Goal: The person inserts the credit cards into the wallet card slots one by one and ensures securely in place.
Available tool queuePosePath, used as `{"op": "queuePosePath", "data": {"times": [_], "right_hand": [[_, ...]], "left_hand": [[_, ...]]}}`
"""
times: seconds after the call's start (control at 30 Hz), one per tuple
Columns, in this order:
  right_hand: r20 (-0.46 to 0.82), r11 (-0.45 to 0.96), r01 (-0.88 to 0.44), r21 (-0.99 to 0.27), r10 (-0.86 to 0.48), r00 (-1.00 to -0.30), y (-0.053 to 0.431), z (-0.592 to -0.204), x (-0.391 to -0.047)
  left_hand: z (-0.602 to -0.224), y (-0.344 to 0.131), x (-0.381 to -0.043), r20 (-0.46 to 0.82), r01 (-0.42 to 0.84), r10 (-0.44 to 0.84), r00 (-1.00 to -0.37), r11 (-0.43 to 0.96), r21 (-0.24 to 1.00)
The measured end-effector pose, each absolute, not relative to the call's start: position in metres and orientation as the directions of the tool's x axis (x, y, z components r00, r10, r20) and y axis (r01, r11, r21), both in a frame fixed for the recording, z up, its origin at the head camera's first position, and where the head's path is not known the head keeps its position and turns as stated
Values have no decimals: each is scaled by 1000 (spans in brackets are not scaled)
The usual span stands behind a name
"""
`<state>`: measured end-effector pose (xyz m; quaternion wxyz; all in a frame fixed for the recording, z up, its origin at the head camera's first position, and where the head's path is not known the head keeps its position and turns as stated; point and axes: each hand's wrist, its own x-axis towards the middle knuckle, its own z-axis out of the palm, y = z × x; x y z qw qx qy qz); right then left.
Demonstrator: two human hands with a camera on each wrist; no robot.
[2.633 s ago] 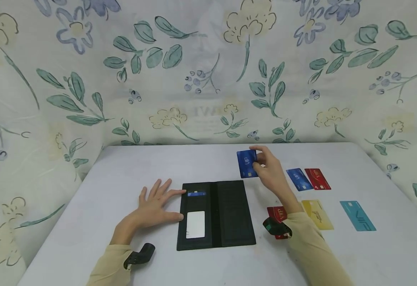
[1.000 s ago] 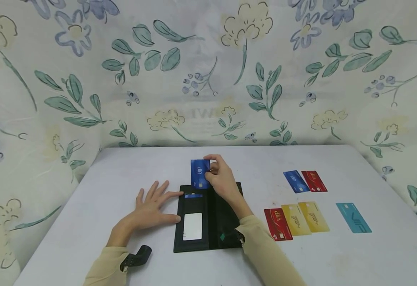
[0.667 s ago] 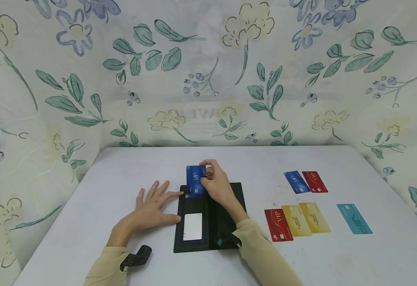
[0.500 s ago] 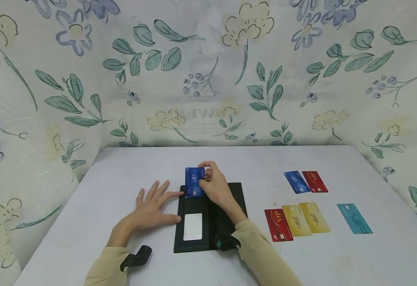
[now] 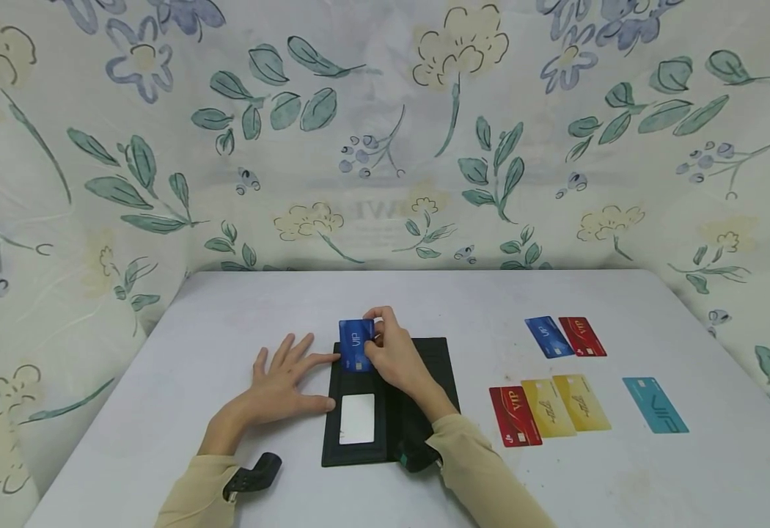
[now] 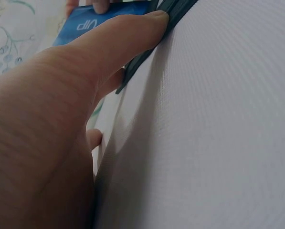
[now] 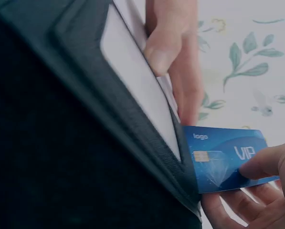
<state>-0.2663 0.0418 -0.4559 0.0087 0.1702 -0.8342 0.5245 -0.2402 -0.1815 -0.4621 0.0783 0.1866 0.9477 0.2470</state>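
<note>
A black bifold wallet (image 5: pixel 434 359) lies spread on the table, a white panel (image 5: pixel 357 419) showing in its left half. My right hand (image 5: pixel 398 359) pinches a blue VIP card (image 5: pixel 353 345) between thumb and fingers. The card's chip end overlaps the top slots of the wallet's left half, and in the right wrist view the card (image 7: pixel 214 162) meets the wallet's edge. With fingers spread, my left hand (image 5: pixel 279 389) rests at the wallet's left side, thumb and index fingertips on its edge. The left wrist view shows that thumb (image 6: pixel 152 21) on the wallet's border.
To the right lie another blue card (image 5: pixel 548 337) and a red card (image 5: pixel 582 336). Nearer are a red card (image 5: pixel 515 416), two gold cards (image 5: pixel 548 408) and a teal card (image 5: pixel 655 405). A floral cloth (image 5: pixel 385 147) hangs behind the white table (image 5: pixel 259 301).
My right hand has carried the blue card left from beyond the wallet's top right, then down over the left half's top slots. The blue strip there is now covered. My left hand stays put.
</note>
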Motion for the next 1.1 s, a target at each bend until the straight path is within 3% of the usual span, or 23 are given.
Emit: {"op": "queuePosePath", "data": {"times": [1.1], "right_hand": [[205, 425, -319, -847, -294, -934, 46, -462, -268]], "left_hand": [[-462, -182, -239, -71, 306, 393, -917, 806, 507]]}}
